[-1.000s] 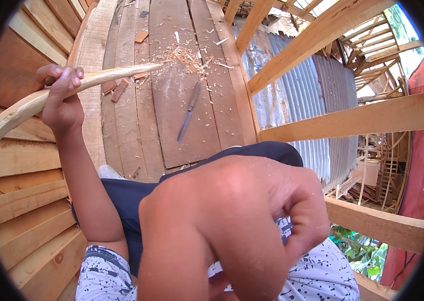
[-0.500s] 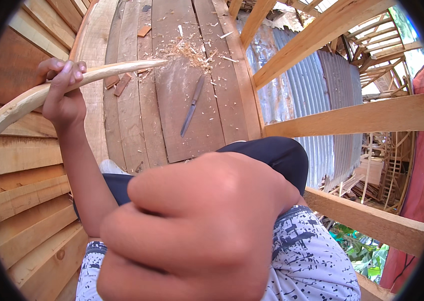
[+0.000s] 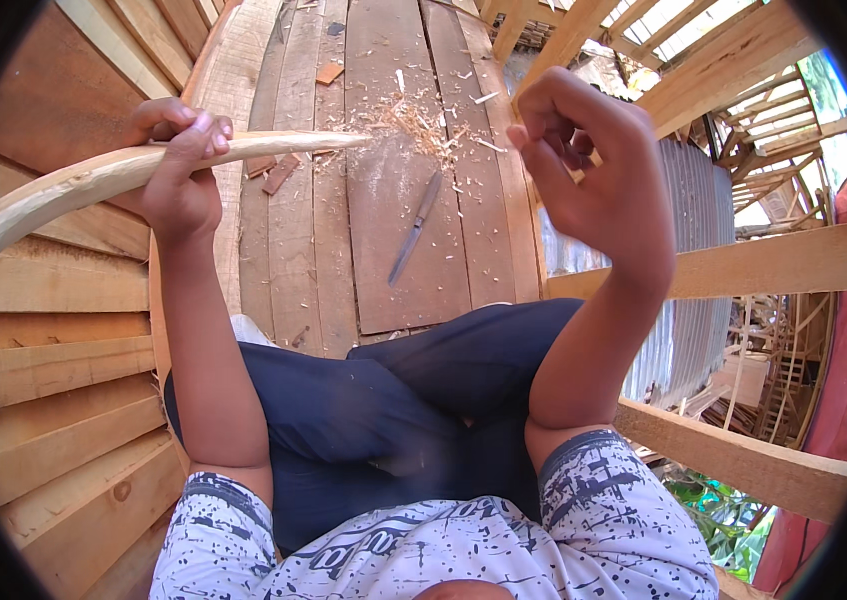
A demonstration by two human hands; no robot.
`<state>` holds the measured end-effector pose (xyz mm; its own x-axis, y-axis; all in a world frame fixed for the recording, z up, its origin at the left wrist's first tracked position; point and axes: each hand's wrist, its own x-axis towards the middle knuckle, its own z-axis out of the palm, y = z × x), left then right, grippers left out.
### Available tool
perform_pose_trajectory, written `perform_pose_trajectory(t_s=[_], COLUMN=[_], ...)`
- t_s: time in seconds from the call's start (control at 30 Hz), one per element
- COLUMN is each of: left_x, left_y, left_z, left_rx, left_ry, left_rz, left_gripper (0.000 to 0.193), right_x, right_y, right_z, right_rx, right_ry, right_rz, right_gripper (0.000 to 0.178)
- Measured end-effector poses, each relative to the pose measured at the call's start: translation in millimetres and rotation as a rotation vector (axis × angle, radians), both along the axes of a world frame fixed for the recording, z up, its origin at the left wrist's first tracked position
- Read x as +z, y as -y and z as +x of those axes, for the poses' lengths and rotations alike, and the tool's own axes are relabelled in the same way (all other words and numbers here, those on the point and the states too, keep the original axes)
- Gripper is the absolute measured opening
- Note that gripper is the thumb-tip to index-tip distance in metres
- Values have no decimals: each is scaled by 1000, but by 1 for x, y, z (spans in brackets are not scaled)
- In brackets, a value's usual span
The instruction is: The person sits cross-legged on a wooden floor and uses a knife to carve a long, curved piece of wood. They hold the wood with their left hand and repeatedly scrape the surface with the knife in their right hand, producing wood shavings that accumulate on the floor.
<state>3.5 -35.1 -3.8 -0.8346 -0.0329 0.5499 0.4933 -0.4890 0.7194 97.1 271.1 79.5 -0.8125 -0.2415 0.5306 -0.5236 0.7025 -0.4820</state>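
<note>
My left hand is closed around a long, curved, pale wooden stick. The stick's tapered end points right, over the floor boards, and its thicker end runs out at the left edge. Raised at the right, my right hand has its fingers curled in toward the thumb, and nothing shows in it. A knife lies on the boards between my two hands, touched by neither. Beyond it, close to the stick's tip, is a scatter of wood shavings.
My crossed legs fill the near floor. Stacked planks stand along the left. Wooden rails and corrugated metal sheets are on the right. Small reddish wood chips lie on the boards.
My right hand has moved from close in front of the view, out to the upper right, still curled. The stick and left hand sit slightly farther right in the picture, as does the floor.
</note>
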Motion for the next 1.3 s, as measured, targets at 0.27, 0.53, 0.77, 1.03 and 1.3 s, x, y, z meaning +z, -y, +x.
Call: perform_pose_trajectory(t_s=[0.27, 0.53, 0.77, 1.03, 1.3], left_x=[-2, -3, -1, -2, -3], left_y=[-4, -8, -7, -4, 1], left_z=[-3, -2, 2, 4, 6], left_rx=[-127, -70, -72, -19, 3], left_ry=[-35, 92, 66, 34, 67], left_rz=[-56, -11, -18, -31, -51], left_gripper=[15, 13, 13, 15, 14], right_x=[-237, -269, -260, -275, -245], right_y=[-59, -20, -15, 0, -10], right_z=[-82, -79, -59, -49, -39], right_rx=[-21, -17, -11, 12, -163], right_ry=[741, 705, 499, 425, 700], right_rz=[300, 361, 558, 550, 684], right_gripper=[34, 41, 24, 11, 14])
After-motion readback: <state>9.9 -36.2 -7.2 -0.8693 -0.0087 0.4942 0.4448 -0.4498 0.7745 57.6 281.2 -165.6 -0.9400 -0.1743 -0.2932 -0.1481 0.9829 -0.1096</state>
